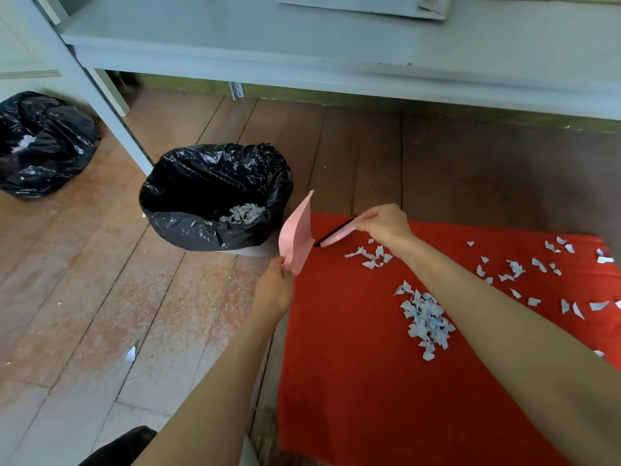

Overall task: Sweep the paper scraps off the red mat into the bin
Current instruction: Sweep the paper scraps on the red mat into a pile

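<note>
A red mat (353,364) lies on the wooden floor with light blue paper scraps (425,319) piled near its middle and scattered to the right. A bin lined with a black bag (188,227) stands off the mat's far left corner, holding several scraps. My left hand (274,290) grips a pink dustpan (297,235) by its lower end, tilted up on edge between bin and mat. My right hand (383,225) holds a small pink brush (334,237) with dark bristles over the mat's far edge, close to the dustpan.
A second black bag (43,146) sits at the far left beside a white table leg (111,119). The white table (302,58) overhangs the far side. One stray scrap (131,354) lies on the floorboards left of the mat.
</note>
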